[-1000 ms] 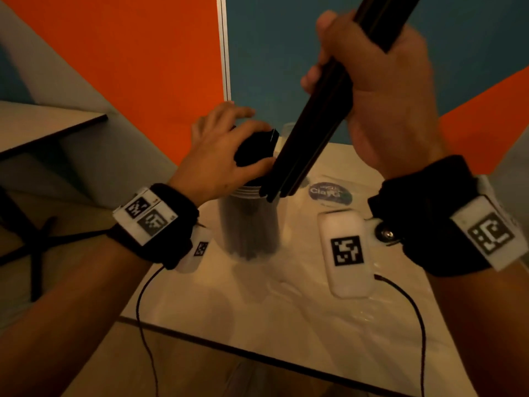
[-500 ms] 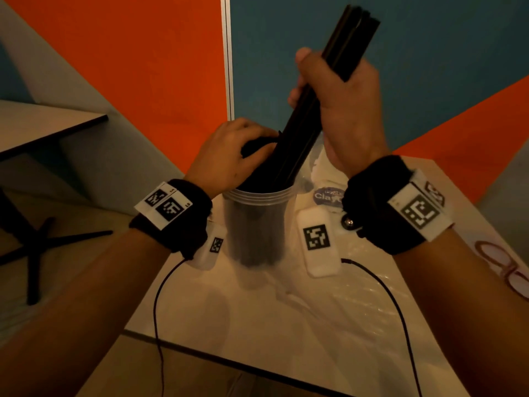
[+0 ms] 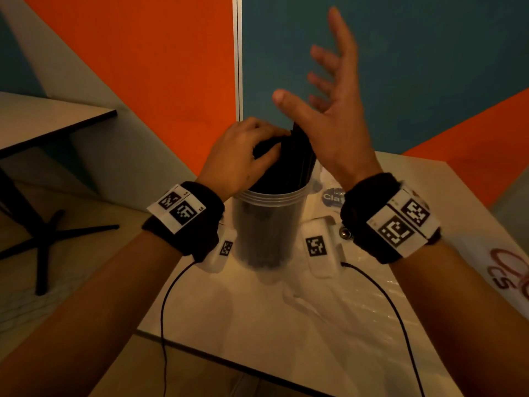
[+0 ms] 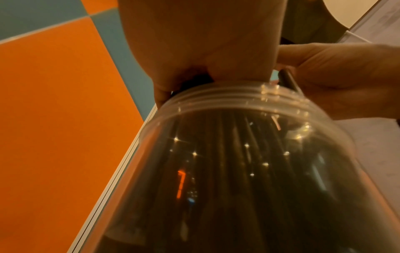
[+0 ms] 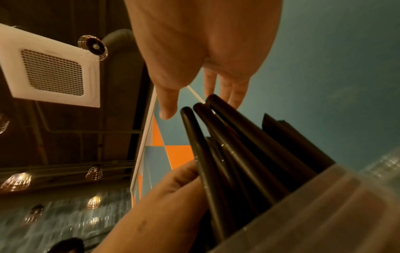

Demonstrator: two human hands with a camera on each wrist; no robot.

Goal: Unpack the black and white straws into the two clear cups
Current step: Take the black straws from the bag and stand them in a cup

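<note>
A clear cup [image 3: 269, 224] stands on the pale table [image 3: 257, 325], packed with black straws [image 3: 297, 161] that stick out above its rim. My left hand [image 3: 243, 156] curls its fingers round the straw tops from the left. My right hand [image 3: 323, 90] is raised just right of the straws with fingers spread, holding nothing. The left wrist view shows the cup [image 4: 249, 162] dark with straws, close under the palm. In the right wrist view the black straws [image 5: 238, 162] fan out of the cup beside my left hand [image 5: 162, 196]. No white straws or second cup show.
Crumpled clear plastic wrapping [image 3: 357, 296] lies on the table right of the cup. A round printed label [image 3: 332, 197] sits behind it. The table's front edge [image 3: 229, 365] is near me. Another table [image 3: 43, 118] and a chair base [image 3: 43, 239] are at left.
My right hand lowered a bundle of black straws into the cup, let go and opened. My left hand stayed on the straw tops.
</note>
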